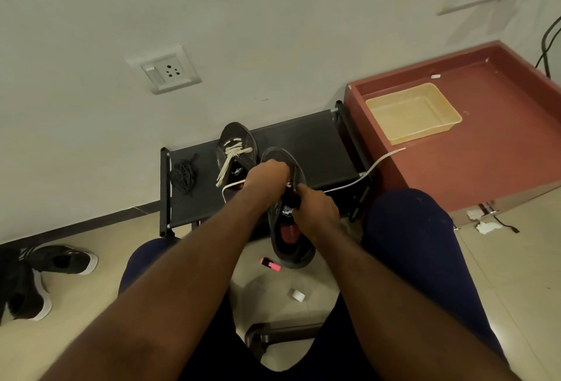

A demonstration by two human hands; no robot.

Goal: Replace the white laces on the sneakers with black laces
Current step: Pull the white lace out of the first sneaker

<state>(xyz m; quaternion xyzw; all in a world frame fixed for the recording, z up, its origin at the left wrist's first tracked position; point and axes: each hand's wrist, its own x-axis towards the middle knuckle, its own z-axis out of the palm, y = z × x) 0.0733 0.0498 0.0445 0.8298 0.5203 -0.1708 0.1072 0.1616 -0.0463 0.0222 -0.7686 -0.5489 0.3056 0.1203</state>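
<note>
A seated person, knees in dark blue trousers set apart, reaches both bare forearms toward a low black fabric-topped rack against the wall. The left hand curls over the forepart of a dark fabric sneaker, held heel toward the camera and jutting past the rack's front edge. The right hand grips the same shoe at the eyelet row. A scrap of white shows between the two hands, though whether either also pinches it cannot be told. A long white flat lace trails from the shoe, looping left and running right onto a red-brown wooden tray-top cabinet. On the rack sit a second dark sneaker, white lacing in place, and to its left a heap of black laces. The lace looks light and limp, and likely to snag in the eyelets. It would probably pull free best if taken close to each eyelet while the soft, bendable shoe is steadied by its upper. A pink highlighter lies on the tiled floor.
</note>
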